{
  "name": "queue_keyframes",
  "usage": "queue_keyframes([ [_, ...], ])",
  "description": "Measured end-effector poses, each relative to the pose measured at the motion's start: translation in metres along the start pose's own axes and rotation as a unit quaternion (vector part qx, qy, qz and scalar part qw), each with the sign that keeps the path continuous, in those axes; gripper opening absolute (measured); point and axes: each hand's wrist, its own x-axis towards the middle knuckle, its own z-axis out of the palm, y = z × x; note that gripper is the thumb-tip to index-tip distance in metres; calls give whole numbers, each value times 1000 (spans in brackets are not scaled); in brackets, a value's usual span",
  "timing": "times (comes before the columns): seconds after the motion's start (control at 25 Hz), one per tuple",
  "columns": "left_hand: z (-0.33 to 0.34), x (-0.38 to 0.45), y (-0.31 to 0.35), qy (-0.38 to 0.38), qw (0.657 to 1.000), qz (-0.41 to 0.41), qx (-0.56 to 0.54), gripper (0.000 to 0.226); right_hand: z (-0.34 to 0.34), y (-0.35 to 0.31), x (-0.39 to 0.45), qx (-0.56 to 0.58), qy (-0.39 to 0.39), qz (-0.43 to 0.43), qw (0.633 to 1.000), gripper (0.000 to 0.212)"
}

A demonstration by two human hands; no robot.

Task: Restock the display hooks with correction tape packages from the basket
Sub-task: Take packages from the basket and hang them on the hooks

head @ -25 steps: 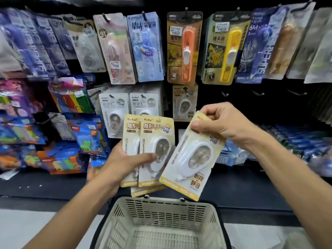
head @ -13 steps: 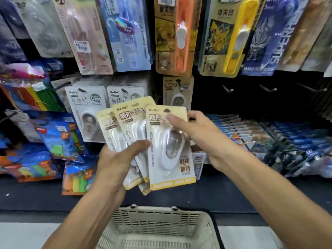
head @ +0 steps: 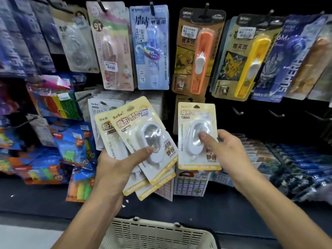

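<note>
My left hand (head: pixel 115 166) grips a fanned stack of yellow correction tape packages (head: pixel 136 126), thumb pressed on the top blister. My right hand (head: pixel 222 151) pinches a single yellow correction tape package (head: pixel 195 115) upright, thumb on its white blister, just in front of a matching package hanging on a hook (head: pixel 190 100) in the second row. The cream plastic basket (head: pixel 154 232) sits below between my forearms; its inside is out of view.
White correction tape packs (head: pixel 98 108) hang left of the target hook. Bare black hooks (head: pixel 237 111) stick out to the right. Orange (head: pixel 197 51) and yellow (head: pixel 246 58) clip packs hang above. Coloured packets fill the left shelf, blue ones the right.
My right hand drew one package away from the stack to the right and raised it upright before the hook. The left hand's stack tilted and stayed about where it was.
</note>
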Motion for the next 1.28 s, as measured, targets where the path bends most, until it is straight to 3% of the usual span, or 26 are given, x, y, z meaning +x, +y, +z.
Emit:
queue_keyframes([
  [0.2, -3, -5, 2, -17, 1000, 7, -4, 52, 10, 3, 4, -44, 86, 25, 995, 23],
  [0.36, -1, -7, -2, -34, 999, 6, 3, 45, 29, 8, 0, 34, 55, 136, 989, 54],
  [0.44, -2, -6, -3, -53, 999, 4, 5, 47, 35, 9, -9, 20, -14, 83, 996, 51],
  [0.52, -2, -6, -3, -97, 995, -3, 12, 54, 40, 7, -19, 61, -167, 32, 984, 43],
  [0.6, -3, -6, -2, -127, 992, -15, 6, 60, 41, 2, -25, 80, -224, 13, 971, 40],
  [0.72, -6, -3, -2, -86, 995, -29, -28, 63, 32, -7, -21, 154, -111, 41, 981, 32],
  [0.92, -8, -2, -1, -52, 998, -30, -36, 58, 12, 5, -23, 13, 53, 22, 998, 6],
  [1.12, -4, -5, -1, -56, 998, -26, -32, 48, 19, 4, -24, 21, 115, 14, 993, 20],
  [1.28, 3, -9, -2, -72, 997, -28, -4, 58, 28, 6, -25, 74, 60, 96, 991, 59],
])
